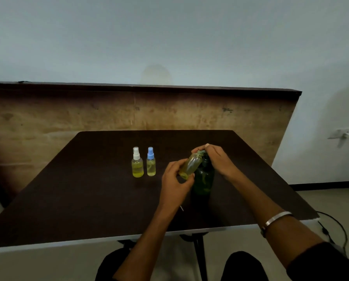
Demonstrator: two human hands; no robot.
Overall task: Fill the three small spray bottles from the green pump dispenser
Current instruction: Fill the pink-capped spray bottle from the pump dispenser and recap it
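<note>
Head: bottle tilted, seemingly against dispenser.

A: Where's everything sitting on the table?

B: Two capped spray bottles stand upright side by side left of centre, the first spray bottle just left of the second spray bottle, close but apart.

A: And to the right of them?

B: The pump dispenser stands there, nearer the front edge. The left hand holds a third bottle tilted, its mouth at the dispenser's top, under the right hand.
</note>
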